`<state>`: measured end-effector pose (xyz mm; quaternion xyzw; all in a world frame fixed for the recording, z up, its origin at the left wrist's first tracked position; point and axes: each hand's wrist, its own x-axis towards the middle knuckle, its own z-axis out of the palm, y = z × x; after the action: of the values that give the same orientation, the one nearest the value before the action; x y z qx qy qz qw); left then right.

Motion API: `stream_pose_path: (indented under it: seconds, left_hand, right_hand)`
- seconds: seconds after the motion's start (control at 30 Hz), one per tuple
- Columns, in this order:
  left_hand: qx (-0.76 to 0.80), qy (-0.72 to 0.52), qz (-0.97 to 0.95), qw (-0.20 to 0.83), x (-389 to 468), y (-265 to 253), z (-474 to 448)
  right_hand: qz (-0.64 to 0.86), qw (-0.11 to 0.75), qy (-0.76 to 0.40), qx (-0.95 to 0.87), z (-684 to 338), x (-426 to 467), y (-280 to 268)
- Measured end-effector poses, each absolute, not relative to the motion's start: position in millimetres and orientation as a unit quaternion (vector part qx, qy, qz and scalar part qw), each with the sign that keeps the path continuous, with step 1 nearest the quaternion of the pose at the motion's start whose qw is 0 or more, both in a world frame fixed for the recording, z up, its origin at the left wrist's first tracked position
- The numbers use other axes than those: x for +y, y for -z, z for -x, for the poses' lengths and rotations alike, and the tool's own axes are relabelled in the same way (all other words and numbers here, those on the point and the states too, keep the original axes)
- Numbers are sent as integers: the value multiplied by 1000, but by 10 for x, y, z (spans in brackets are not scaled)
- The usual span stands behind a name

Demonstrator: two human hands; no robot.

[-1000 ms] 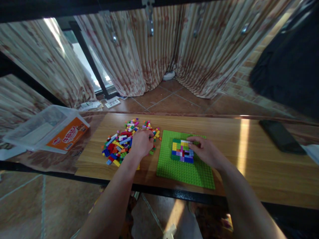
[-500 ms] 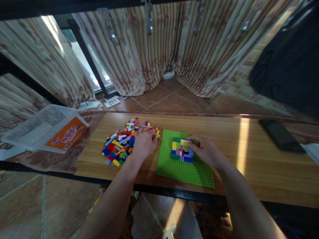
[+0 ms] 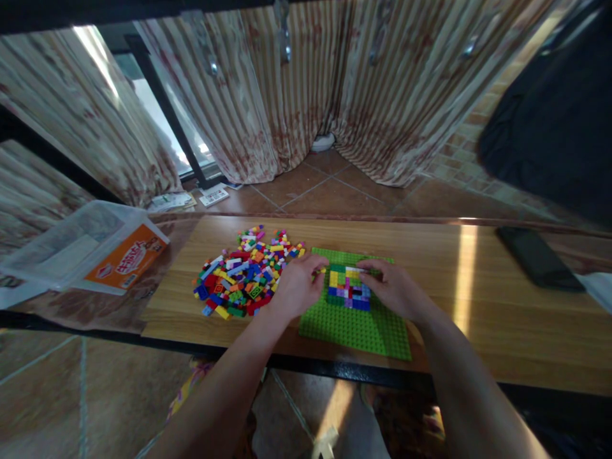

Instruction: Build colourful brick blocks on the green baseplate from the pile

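Observation:
A green studded baseplate (image 3: 354,331) lies on the table, bearing a flat square build of coloured toy bricks (image 3: 348,288). Over the plate's left edge is my left hand (image 3: 301,284), with thumb and forefinger pinched on a small yellow toy brick (image 3: 319,271). My right hand (image 3: 393,287) curls around the far right corner of the build, fingertips against it by a white piece. Its fingers partly cover that corner. Left of the plate spreads a heap of loose toy bricks (image 3: 239,280) in many colours and sizes.
A clear plastic bin (image 3: 62,248) with an orange label stands at the left. Toward the right end of the wooden table (image 3: 502,331) lies a black phone (image 3: 538,258). Striped curtains (image 3: 296,95) hang beyond the table, and a dark object (image 3: 559,121) is at upper right.
My left hand has moved right from the loose heap to the baseplate's left edge, and a yellow brick now shows in its fingers. My right hand has stayed at the build.

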<state>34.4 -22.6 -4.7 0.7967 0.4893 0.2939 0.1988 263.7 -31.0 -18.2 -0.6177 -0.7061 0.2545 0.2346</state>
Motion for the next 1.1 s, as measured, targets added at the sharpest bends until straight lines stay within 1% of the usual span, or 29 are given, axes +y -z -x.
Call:
stream_pose_path:
  seconds: [0.23,0.4,0.7,0.87,1.1]
  left_hand:
    - [469,-292,-807,208,-236,88,-403]
    - [473,-303,-806,188,-268,60,-446]
    - [408,-291,-843,197,-349,76,-557]
    - [415,-310,-835,185,-392,143,-663]
    - [435,-334,-810,206,-415,170,-754]
  right_hand:
    - [615,245,-249,-707,-2616,-317,156]
    - [618,241,-245,-707,-2618,-305,159]
    - [620,234,-235,-711,-2606,-314,150]
    - [618,238,-234,-712,-2614,-310,171]
    - [617,238,-235,-712,-2604,-311,160]
